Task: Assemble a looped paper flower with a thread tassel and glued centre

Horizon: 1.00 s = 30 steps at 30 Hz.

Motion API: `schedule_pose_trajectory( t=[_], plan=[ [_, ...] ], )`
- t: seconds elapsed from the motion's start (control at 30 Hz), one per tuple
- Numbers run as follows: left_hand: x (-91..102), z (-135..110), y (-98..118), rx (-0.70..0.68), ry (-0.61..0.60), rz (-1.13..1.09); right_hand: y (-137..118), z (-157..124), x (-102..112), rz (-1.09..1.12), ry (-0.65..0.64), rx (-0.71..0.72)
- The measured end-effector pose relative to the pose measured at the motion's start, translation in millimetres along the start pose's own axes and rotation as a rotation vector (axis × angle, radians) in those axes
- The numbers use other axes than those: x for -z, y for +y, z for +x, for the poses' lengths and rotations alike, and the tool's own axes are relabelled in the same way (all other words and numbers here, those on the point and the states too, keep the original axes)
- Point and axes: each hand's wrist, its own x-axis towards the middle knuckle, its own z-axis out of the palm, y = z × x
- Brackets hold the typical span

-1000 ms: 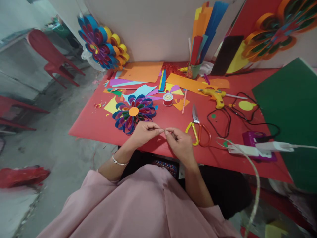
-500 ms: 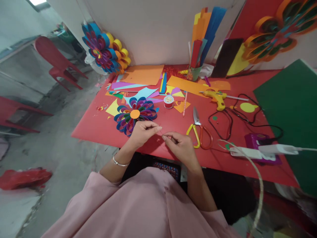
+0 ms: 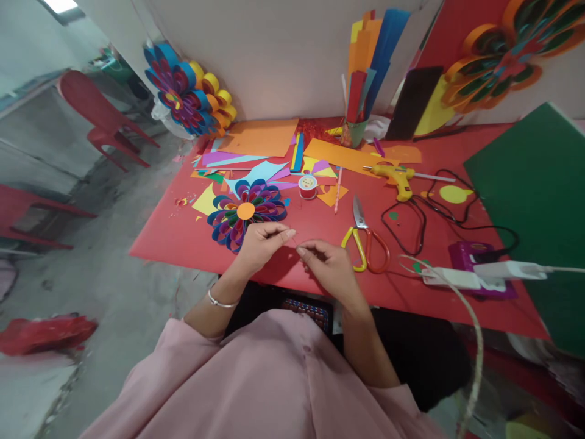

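Over the front of the red table, my left hand (image 3: 261, 247) pinches a thin red thread (image 3: 295, 239) between thumb and fingertips. Facing it, my right hand (image 3: 326, 263) is closed in a pinch on the same thread, a short gap away. Just behind my left hand lies a paper flower (image 3: 246, 211) of blue, purple and red loops with an orange round centre. A spool of red thread (image 3: 308, 186) stands beyond my hands. To the right of my right hand rest scissors (image 3: 361, 235) with one yellow and one red handle.
A yellow glue gun (image 3: 397, 178) lies behind the scissors, its black cord looping right. A purple power strip (image 3: 473, 255) with white plugs sits at the right. Coloured paper scraps (image 3: 258, 175) cover the back left. A cup (image 3: 353, 133) holds paper strips near the wall.
The whole view has shifted slightly, so the table things appear a little further left. Both hands keep their pinch on the thread, with hardly any movement.
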Motion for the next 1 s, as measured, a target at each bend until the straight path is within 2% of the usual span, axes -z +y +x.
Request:
schedule_pose_trajectory(
  t=[0.13,0.27,0.63,1.0],
  plan=[
    [0.9,0.0,1.8,0.015,0.001,-0.008,-6.1,-2.2,3.8,-0.235,0.014,0.233],
    [-0.5,-1.0,7.0,0.007,-0.011,-0.002,-6.7,-3.0,4.9,-0.336,0.012,0.340],
    [-2.1,-0.4,-3.1,-0.010,-0.111,-0.018,-1.8,-0.6,1.1,-0.325,0.215,0.417],
    [-7.2,-1.5,3.1,0.008,-0.153,-0.073,-1.4,0.6,-2.4,-0.319,0.301,0.435]
  ],
)
